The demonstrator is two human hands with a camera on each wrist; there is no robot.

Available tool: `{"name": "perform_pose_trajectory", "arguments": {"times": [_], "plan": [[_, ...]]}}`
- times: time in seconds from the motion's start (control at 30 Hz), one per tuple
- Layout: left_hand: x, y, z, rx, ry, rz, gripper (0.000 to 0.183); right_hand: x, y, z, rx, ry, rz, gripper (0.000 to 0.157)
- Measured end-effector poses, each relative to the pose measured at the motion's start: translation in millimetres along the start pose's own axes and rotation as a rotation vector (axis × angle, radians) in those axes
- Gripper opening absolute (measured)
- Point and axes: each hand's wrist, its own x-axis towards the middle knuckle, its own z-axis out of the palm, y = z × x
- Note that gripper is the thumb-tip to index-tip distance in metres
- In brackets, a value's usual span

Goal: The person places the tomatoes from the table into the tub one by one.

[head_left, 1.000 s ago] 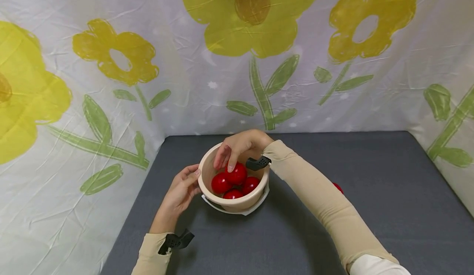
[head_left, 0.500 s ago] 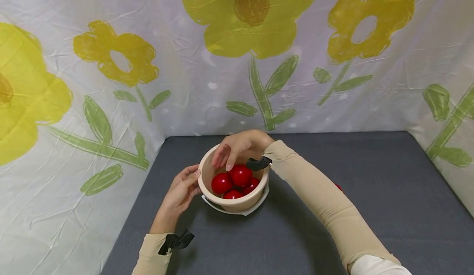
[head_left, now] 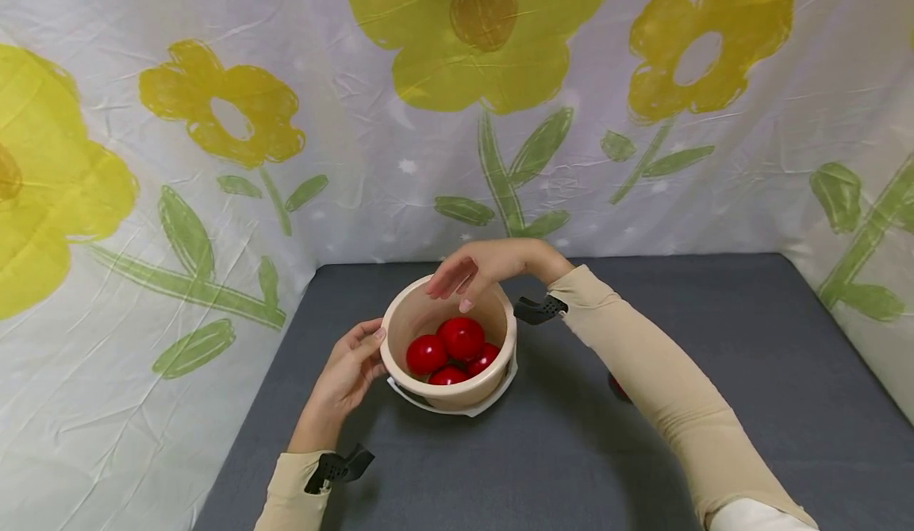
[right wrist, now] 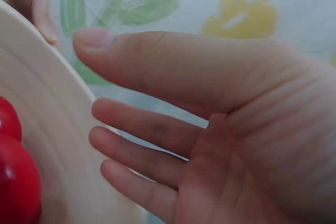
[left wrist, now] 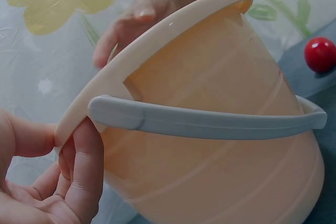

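A cream bucket [head_left: 457,394] holds several shiny red balls [head_left: 462,338] and tilts toward the camera. Its pale handle [left wrist: 210,123] hangs down along the near side. My left hand [head_left: 350,368] pinches the rim at the left, thumb on one side and fingers curled on the other, plain in the left wrist view. Over the far right part of the bucket's mouth hovers my right hand [head_left: 493,265]. Its fingers [right wrist: 152,129] are relaxed and spread from the thumb, and it holds nothing.
One more red ball [head_left: 617,388] lies on the dark grey table [head_left: 557,467] to the right, partly hidden by the right forearm. A white cloth [head_left: 371,198] with yellow flowers hangs behind and beside the table.
My right hand lets go of a red ball, which settles among the others in the bucket. Then the hand lifts and shifts right, while the left hand and bucket stay put.
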Motion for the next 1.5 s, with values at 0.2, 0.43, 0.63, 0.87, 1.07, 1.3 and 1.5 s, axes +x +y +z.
{"name": "perform_pose_trajectory", "arguments": {"times": [0.2, 0.43, 0.63, 0.87, 1.07, 1.3, 1.5], "plan": [[-1.4, 1.0, 0.7, -0.001, -0.004, 0.005, 0.035, -50, 2, -2.7, 0.019, 0.124, -0.016, 0.059], [-2.6, 1.2, 0.2, 0.0, -0.008, 0.019, 0.028, -109, 22, 6.2, 0.018, 0.272, 0.035, 0.061], [-2.5, 1.0, -0.1, -0.001, -0.015, 0.017, 0.028, -151, 52, 23.8, 0.028, 0.365, 0.089, 0.062], [-3.3, 3.2, -0.3, -0.011, -0.02, 0.005, 0.03, -189, 88, 46.3, 0.037, 0.426, 0.142, 0.061], [-3.2, 3.0, -0.1, -0.013, -0.025, 0.004, 0.032, -214, 117, 66.0, 0.062, 0.441, 0.213, 0.06], [-2.4, 2.5, 1.1, -0.018, -0.024, 0.008, 0.031, -227, 133, 84.3, 0.077, 0.42, 0.262, 0.059], [-0.7, 2.0, 2.1, -0.024, -0.026, 0.006, 0.028, -235, 144, 97.1, 0.106, 0.39, 0.274, 0.058]]}}
